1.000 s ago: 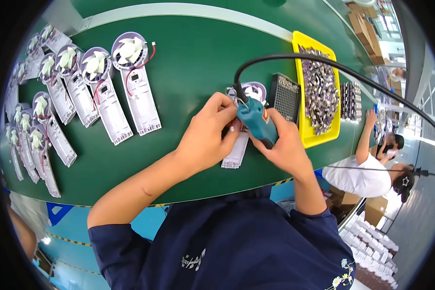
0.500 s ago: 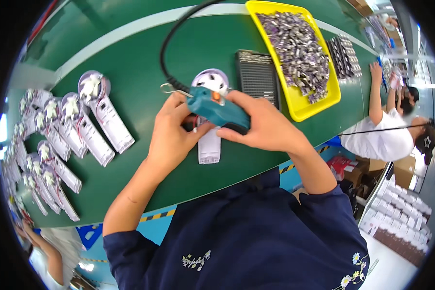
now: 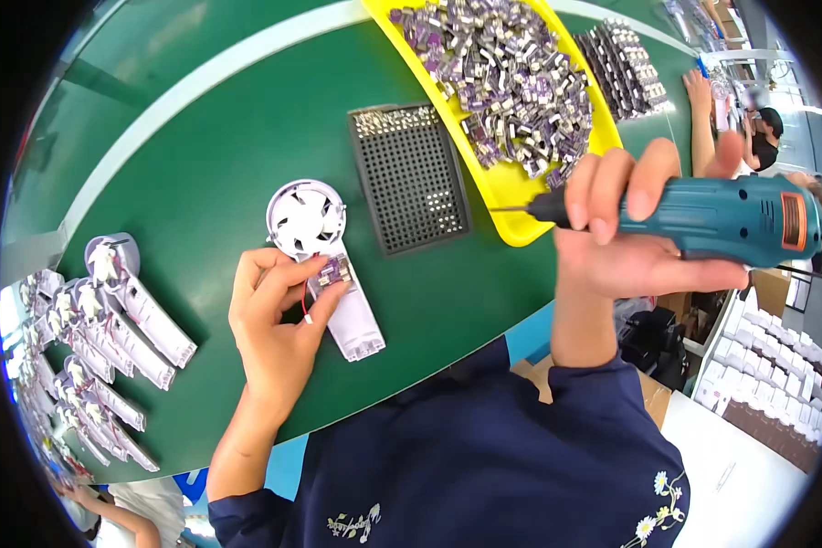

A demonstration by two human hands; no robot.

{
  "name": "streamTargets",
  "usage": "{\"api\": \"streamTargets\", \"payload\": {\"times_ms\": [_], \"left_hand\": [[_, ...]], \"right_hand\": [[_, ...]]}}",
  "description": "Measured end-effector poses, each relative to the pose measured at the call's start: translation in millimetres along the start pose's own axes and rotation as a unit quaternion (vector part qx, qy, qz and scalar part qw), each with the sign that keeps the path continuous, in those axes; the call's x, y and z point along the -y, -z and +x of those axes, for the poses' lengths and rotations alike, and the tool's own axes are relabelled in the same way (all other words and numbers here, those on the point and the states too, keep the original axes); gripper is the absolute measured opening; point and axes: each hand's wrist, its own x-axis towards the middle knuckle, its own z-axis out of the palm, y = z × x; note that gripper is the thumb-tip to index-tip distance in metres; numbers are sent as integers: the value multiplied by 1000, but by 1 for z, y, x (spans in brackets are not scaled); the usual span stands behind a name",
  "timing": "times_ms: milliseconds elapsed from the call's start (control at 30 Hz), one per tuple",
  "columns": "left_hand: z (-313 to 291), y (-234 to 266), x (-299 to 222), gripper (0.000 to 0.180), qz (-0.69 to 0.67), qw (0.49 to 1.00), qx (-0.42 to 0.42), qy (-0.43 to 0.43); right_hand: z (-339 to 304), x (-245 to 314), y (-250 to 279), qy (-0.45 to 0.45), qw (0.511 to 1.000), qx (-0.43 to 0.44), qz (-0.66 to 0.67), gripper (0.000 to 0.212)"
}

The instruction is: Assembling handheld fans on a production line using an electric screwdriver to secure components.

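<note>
My left hand pinches a small purple circuit board between thumb and fingers. The board lies over the middle of a white handheld fan housing on the table, its round end pointing away from me. A red and a white wire with a small plug hang by my left fingertips. Off to the right, my right hand is wrapped round a teal electric screwdriver, raised and held nearly level. Its thin bit points left, past the near end of a yellow tray.
A black screw tray with rows of holes, some filled with screws, stands beyond the housing. Purple circuit boards fill the yellow tray. Other fan housings lie in rows at left on the green table. Other people sit at both sides.
The screwdriver has gone from between both hands over the housing to my right hand alone, out to the right. My left hand now pinches the circuit board. The view has shifted rightward.
</note>
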Motion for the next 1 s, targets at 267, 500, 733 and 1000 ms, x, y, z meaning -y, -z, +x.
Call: {"api": "streamTargets", "payload": {"times_ms": [267,500,733,1000], "left_hand": [[-11,-27,-9,33,18,997,-75,19],[-12,-27,-2,36,24,997,-77,1],[-12,-28,-4,35,13,997,-79,0],[-7,-26,-15,37,134,981,-105,-99]], "right_hand": [[-18,-1,-6,-73,993,85,-25,78],[-33,-14,0,-69,996,50,-2,84],[-34,-16,-2,-47,997,56,0,89],[-26,-20,-6,-30,999,-5,20,89]]}}
